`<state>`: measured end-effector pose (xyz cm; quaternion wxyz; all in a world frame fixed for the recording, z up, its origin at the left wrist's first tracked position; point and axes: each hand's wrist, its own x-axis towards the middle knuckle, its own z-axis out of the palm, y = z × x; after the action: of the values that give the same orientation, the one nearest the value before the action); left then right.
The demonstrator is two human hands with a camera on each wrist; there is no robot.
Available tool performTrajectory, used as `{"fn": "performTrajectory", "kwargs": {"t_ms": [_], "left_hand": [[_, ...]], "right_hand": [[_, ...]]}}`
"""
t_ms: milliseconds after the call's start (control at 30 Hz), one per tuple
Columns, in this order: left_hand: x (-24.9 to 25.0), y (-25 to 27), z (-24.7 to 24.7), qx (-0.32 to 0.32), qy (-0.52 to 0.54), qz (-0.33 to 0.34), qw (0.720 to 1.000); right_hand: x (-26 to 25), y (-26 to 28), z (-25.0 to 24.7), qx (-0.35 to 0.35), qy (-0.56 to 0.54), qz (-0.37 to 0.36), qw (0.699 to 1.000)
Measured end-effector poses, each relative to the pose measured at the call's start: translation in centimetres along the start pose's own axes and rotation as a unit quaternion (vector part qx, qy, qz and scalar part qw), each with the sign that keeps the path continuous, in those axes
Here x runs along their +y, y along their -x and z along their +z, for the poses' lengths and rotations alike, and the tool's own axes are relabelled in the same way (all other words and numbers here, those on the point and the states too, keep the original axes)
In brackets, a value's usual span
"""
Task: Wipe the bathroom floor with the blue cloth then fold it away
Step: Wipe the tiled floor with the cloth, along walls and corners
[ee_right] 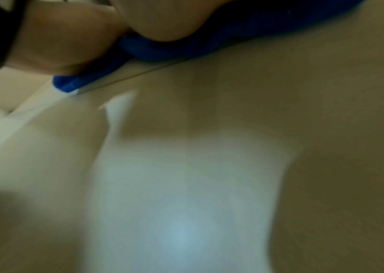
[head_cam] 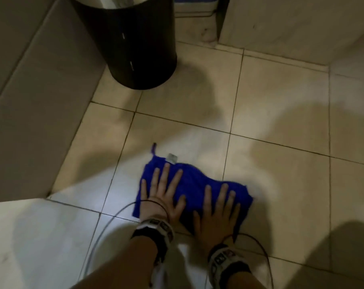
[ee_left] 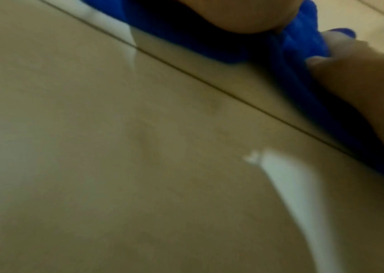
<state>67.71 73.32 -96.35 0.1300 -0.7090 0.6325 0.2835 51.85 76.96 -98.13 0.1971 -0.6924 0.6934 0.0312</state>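
The blue cloth [head_cam: 192,184] lies spread on the beige tiled floor [head_cam: 270,105], a small white label and a loop at its far edge. Both hands press flat on it with fingers straight and spread. My left hand [head_cam: 163,191] covers the cloth's left part, my right hand [head_cam: 217,211] its right part near the front edge. In the left wrist view the heel of my left hand [ee_left: 240,16] sits on the cloth [ee_left: 303,61], with the right hand's fingers [ee_left: 340,46] beside it. The right wrist view shows my right palm [ee_right: 162,20] on the cloth [ee_right: 153,49], blurred.
A black round waste bin [head_cam: 131,42] stands on the floor ahead to the left. A tiled wall [head_cam: 31,80] runs along the left, and a low raised ledge [head_cam: 281,21] lies at the back right. Thin cables [head_cam: 106,226] trail from both wrists.
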Motion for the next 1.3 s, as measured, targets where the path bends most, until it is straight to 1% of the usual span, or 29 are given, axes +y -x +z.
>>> {"fn": "performTrajectory", "kwargs": {"t_ms": [100,133,200,267,333,433,500,600,700,800,933,1100,1200,1300], "left_hand": [[-7.1,-0.4,-1.2,0.027,0.018,-0.067,0.997],[-9.0,-0.6,-1.4,0.045,0.026,-0.085,0.995],[-12.0,-1.0,-1.9,0.080,0.021,-0.104,0.991],[-14.2,-1.9,-2.3,0.104,0.016,-0.110,0.988],[-15.7,-2.7,-2.5,0.124,0.001,-0.114,0.986],[-16.3,-3.1,-2.5,0.161,-0.029,-0.113,0.980],[-15.6,-3.1,-2.3,0.178,-0.024,-0.127,0.976],[-13.3,-3.2,-1.8,0.207,-0.005,-0.172,0.963],[-10.6,-3.7,-1.3,0.204,0.010,-0.201,0.958],[-8.0,-3.9,-0.7,0.191,0.000,-0.201,0.961],[-2.8,-5.3,-0.8,0.179,0.002,-0.175,0.968],[3.6,-9.7,-2.9,0.159,0.001,-0.097,0.983],[4.7,-11.0,-3.8,0.136,-0.009,-0.083,0.987],[4.6,-10.8,-4.2,0.123,-0.014,-0.078,0.989]], "right_hand": [[-7.2,-1.0,1.5,-0.009,-0.002,-0.067,0.998],[-9.3,-1.5,2.1,-0.010,-0.008,-0.085,0.996],[-12.6,-2.6,2.8,-0.012,-0.016,-0.100,0.995],[-14.2,-3.5,3.1,-0.008,-0.016,-0.104,0.994],[-14.6,-3.8,3.1,-0.018,-0.006,-0.113,0.993],[-14.6,-3.9,2.7,-0.030,-0.006,-0.114,0.993],[-14.6,-3.7,2.9,-0.024,-0.014,-0.121,0.992],[-14.1,-3.7,3.1,-0.007,-0.042,-0.128,0.991],[-12.1,-4.3,2.5,-0.001,-0.053,-0.146,0.988],[-8.6,-5.8,1.8,0.001,-0.067,-0.139,0.988],[-3.4,-8.7,-1.1,-0.019,-0.048,-0.107,0.993],[2.1,-13.4,-5.9,-0.035,0.000,-0.059,0.998],[3.3,-15.1,-7.1,-0.057,0.017,-0.070,0.996],[3.0,-13.5,-6.4,-0.047,0.029,-0.067,0.996]]}}
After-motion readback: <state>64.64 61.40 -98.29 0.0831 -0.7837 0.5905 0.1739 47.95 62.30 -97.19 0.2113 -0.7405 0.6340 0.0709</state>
